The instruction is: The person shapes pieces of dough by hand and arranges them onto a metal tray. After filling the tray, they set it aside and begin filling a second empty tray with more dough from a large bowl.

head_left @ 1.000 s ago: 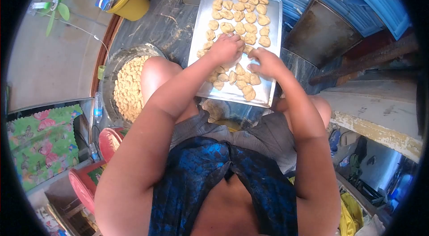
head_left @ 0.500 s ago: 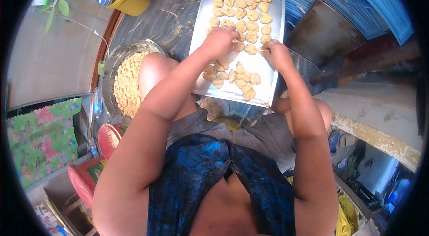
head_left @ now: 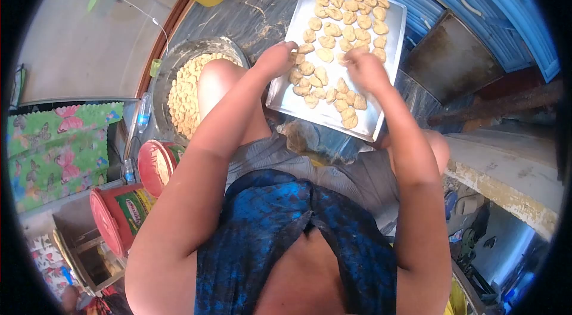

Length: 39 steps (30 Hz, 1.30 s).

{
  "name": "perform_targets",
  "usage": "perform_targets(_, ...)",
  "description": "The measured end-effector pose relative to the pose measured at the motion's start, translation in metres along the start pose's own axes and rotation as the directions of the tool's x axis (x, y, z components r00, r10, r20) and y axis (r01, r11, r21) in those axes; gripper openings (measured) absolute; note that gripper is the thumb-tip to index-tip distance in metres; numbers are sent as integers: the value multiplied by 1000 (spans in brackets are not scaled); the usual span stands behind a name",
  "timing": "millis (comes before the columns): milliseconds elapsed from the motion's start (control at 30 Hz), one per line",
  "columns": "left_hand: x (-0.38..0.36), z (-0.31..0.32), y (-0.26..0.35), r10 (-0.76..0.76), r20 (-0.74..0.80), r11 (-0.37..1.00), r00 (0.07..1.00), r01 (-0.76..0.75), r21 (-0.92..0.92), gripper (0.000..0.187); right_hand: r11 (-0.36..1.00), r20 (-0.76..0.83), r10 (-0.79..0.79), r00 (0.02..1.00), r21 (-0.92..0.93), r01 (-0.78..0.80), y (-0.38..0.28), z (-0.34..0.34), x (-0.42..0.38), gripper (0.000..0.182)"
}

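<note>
Both hands (head_left: 280,59) (head_left: 364,67) on tray (head_left: 390,85) — red tub's (head_left: 128,213) label unreadable.

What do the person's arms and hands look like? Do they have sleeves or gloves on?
No sleeves and no gloves. Both arms are bare from shoulder to fingers. The left hand and right hand are bare too, with no rings, watch or bracelets that I can see. The person wears a shiny blue patterned top and grey cloth over the lap.

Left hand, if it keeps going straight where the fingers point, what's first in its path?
Likely the dough pieces just past the left hand on the metal tray; depth is unclear, so it might pass above them.
</note>
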State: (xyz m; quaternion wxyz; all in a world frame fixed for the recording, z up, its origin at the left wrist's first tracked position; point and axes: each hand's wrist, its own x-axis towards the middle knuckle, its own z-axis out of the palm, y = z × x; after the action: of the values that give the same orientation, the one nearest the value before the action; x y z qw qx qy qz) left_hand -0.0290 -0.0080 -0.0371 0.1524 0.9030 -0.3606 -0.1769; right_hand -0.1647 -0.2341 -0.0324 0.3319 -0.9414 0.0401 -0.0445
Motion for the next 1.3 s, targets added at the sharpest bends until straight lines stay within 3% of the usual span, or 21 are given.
perform_targets(100, 2, 8, -3, -120, -32, 993, 992, 120, -13, 32, 997, 120, -72, 990, 9, 72, -16, 33, 0, 33)
perform_targets(167, 1, 9, -7, -70, 87, 997, 994, 68, 25, 27, 992, 93, -128, 987, 3, 128, -20, 53, 2, 41)
perform_targets(233, -1, 10, -7, -58, 53, 998, 997, 56, 36, 23, 990, 108, -138, 985, -26, 141, -25, 60, 4, 45)
perform_targets(300, -2, 9, -8, -1, 123, 1000, 992, -2, 24, 25, 990, 290, -101, 952, -63, 125, -28, 62, 8, 42)
perform_targets(333, -2, 7, -7, 5, 165, 1000, 986, -8, 14, 23, 999, 353, -37, 935, 27, 29, -30, 57, 9, 39)
perform_targets(433, -1, 12, -8, 103, 137, 995, 985, -105, 3, 21, 992, 412, -123, 903, 28, 122, -23, 49, 11, 35)
perform_targets(467, 2, 15, -7, 103, 138, 995, 985, -104, -3, 21, 992, 416, -120, 901, 26, 120, -21, 49, 12, 35)
perform_targets(533, 4, 13, -1, 71, 10, 997, 997, -70, -16, 19, 994, 255, 1, 967, 103, -28, -20, 47, 14, 34)
perform_targets(567, 5, 14, -1, 69, 15, 997, 998, -68, -24, 19, 994, 263, 6, 965, 100, -33, -20, 46, 15, 34)
perform_targets(633, 11, 19, -3, 90, -84, 995, 992, -92, -26, 15, 987, 132, 57, 990, 142, -76, -22, 42, 16, 33)
perform_targets(800, 2, 13, 18, 84, -102, 996, 991, -82, 23, 19, 998, 132, -37, 991, 64, 29, -13, 52, 13, 21)
perform_targets(867, 3, 14, 19, 94, -89, 992, 992, -86, 88, 20, 990, 49, -129, 990, -42, 131, -14, 54, 12, 16)
perform_targets(1100, 7, 8, 25, 55, -112, 996, 992, -46, 80, 15, 926, 153, -201, 968, -293, 239, -43, 74, 3, 14)
perform_targets(1167, 9, 9, 23, 214, -201, 976, 956, -201, 81, 21, 923, 188, -214, 959, -282, 261, -47, 61, 6, 16)
perform_targets(1300, 20, 24, 19, 362, -139, 921, 922, -330, 207, 21, 981, 259, -51, 964, -168, 97, -49, 5, 10, 24)
